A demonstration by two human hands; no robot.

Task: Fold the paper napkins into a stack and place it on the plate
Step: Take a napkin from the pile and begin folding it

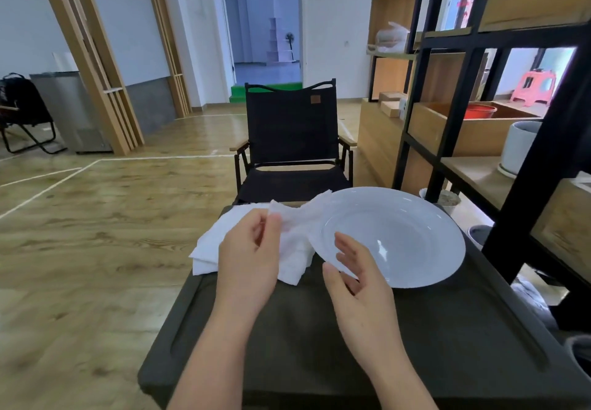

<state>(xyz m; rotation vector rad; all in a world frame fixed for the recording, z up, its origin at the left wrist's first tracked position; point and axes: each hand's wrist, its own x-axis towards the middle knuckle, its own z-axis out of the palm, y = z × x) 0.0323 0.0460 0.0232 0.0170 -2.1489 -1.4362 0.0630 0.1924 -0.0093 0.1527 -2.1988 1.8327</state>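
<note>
White paper napkins (pixel 212 243) lie in a loose pile at the far left of the dark table (pixel 447 329). One crumpled napkin (pixel 303 217) is lifted above the pile, and my left hand (pixel 248 256) pinches its corner between thumb and fingers. A white round plate (pixel 415 227) sits at the far right of the table with nothing on it; the lifted napkin's far end overlaps its left rim. My right hand (pixel 355 278) hovers over the plate's near-left rim with fingers straight and spread, holding nothing.
A black folding chair (pixel 292 140) stands just beyond the table. A black-framed wooden shelf unit (pixel 511 96) with pots and boxes rises close on the right. Wooden floor stretches to the left.
</note>
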